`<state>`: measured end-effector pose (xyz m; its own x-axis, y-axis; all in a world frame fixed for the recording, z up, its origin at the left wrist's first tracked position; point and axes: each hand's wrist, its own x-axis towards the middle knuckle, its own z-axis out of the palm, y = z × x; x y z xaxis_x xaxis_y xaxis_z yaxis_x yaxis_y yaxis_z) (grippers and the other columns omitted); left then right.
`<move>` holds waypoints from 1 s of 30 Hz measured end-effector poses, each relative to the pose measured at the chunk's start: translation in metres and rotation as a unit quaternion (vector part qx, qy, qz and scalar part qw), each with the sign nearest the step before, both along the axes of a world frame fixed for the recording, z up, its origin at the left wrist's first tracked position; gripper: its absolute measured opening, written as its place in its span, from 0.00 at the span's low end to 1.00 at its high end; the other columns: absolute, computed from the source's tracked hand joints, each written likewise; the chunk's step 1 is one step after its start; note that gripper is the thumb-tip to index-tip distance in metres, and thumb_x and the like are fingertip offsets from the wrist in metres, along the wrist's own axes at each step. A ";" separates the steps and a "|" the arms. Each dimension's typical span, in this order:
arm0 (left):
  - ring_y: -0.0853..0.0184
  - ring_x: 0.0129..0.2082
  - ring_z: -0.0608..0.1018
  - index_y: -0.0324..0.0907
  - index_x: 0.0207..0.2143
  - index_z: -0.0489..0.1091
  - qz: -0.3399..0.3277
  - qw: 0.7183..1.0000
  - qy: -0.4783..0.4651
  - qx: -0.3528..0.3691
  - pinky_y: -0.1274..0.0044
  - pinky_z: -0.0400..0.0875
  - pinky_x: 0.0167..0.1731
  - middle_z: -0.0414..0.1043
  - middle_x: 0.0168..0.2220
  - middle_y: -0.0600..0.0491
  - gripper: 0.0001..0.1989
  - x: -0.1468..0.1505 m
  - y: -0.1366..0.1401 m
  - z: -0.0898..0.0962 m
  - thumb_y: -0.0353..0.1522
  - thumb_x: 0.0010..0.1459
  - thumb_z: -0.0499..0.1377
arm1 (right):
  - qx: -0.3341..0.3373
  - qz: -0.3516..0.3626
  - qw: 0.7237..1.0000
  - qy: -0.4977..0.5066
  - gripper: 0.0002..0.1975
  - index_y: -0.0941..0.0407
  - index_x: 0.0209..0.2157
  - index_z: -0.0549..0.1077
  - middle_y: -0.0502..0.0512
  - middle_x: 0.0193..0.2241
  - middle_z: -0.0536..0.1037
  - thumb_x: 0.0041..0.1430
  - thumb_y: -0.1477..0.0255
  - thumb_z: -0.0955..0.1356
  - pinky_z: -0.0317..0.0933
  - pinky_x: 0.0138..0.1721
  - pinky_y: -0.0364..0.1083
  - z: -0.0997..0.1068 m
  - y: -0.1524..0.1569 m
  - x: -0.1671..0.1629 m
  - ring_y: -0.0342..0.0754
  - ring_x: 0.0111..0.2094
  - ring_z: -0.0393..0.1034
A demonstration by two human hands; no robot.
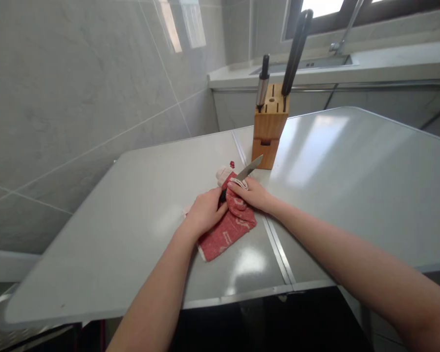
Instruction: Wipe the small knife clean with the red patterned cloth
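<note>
My left hand is closed round the black handle of a knife, whose blade points up and to the right toward the knife block. With my right hand I pinch a folded part of a red and white cloth against the blade near the handle. The cloth's lower part hangs down over the table between my hands. Part of the handle is hidden by my fingers and the cloth.
Just beyond the blade tip stands a wooden knife block, holding a black-handled sharpening steel or knife and a long black-handled tool. A small dark red piece lies near the cloth. The white folding table has a metal seam; a tiled wall borders its left.
</note>
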<state>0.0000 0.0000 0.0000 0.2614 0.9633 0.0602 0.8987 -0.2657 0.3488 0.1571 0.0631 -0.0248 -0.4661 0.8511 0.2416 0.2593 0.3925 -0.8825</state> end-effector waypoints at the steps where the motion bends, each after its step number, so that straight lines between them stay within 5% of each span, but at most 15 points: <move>1: 0.62 0.37 0.73 0.41 0.39 0.64 -0.001 1.000 -0.001 0.001 0.74 0.65 0.36 0.71 0.38 0.48 0.12 0.000 0.000 0.000 0.38 0.58 0.48 | -0.002 0.000 1.000 -0.001 0.18 0.58 0.21 0.60 0.48 0.20 0.64 0.52 0.58 0.61 0.53 0.26 0.42 0.000 0.000 0.000 0.41 0.24 0.58; 30: 0.62 0.37 0.73 0.41 0.39 0.64 -0.007 1.000 -0.006 0.004 0.73 0.65 0.37 0.71 0.38 0.47 0.12 -0.001 0.000 -0.001 0.38 0.58 0.48 | 0.006 -0.005 1.000 -0.014 0.16 0.58 0.24 0.63 0.49 0.22 0.66 0.53 0.58 0.61 0.55 0.29 0.43 0.000 0.001 0.001 0.43 0.26 0.60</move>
